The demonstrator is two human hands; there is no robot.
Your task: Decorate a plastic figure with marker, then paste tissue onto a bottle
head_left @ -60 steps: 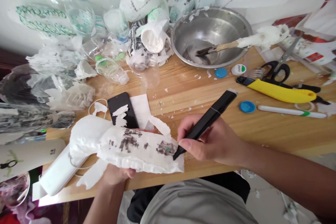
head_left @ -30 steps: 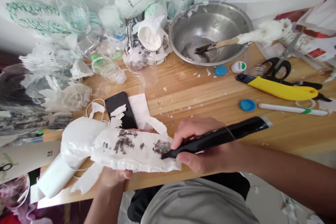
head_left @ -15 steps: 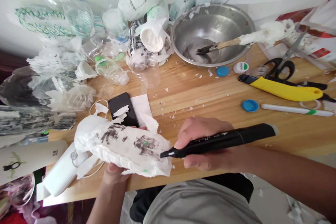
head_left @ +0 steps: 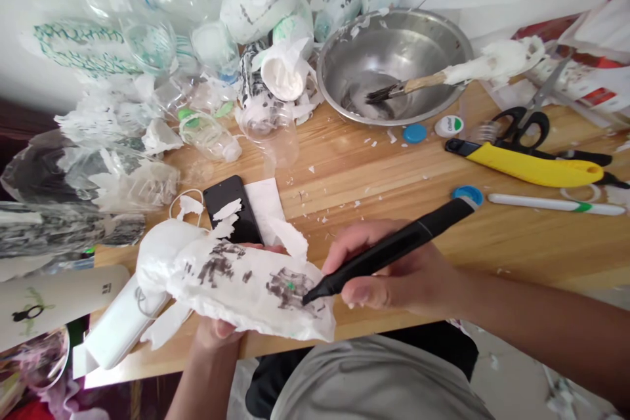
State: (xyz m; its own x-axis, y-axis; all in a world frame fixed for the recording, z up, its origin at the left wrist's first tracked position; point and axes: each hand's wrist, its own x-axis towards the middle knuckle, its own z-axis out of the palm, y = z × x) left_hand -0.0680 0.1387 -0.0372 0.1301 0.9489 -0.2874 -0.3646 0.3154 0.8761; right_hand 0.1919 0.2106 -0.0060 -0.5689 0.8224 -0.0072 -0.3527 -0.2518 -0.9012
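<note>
A bottle-shaped form wrapped in white paper (head_left: 231,308) lies on its side across my left hand (head_left: 216,331), with dark scribbled patches and a small green spot on its upper face. My left thumb shows below it and fingertips show behind; the rest of that hand is hidden underneath. My right hand (head_left: 388,282) is closed around a thick black marker (head_left: 394,246), whose tip touches the dark patch at the form's right end. Just behind the form, a black phone (head_left: 233,210) lies on the table with torn paper scraps on it.
A steel bowl (head_left: 394,59) holding a brush (head_left: 408,86) stands at the back. To the right lie scissors (head_left: 526,121), a yellow-handled cutter (head_left: 536,165), a white pen (head_left: 551,203) and bottle caps. Plastic bottles and torn paper crowd the back left. A white power bank (head_left: 123,325) sits at left.
The marker's rear end has swung toward me less and farther back and left, making it steeper. Its tip has shifted slightly down. The paper-wrapped form has moved slightly right and down.
</note>
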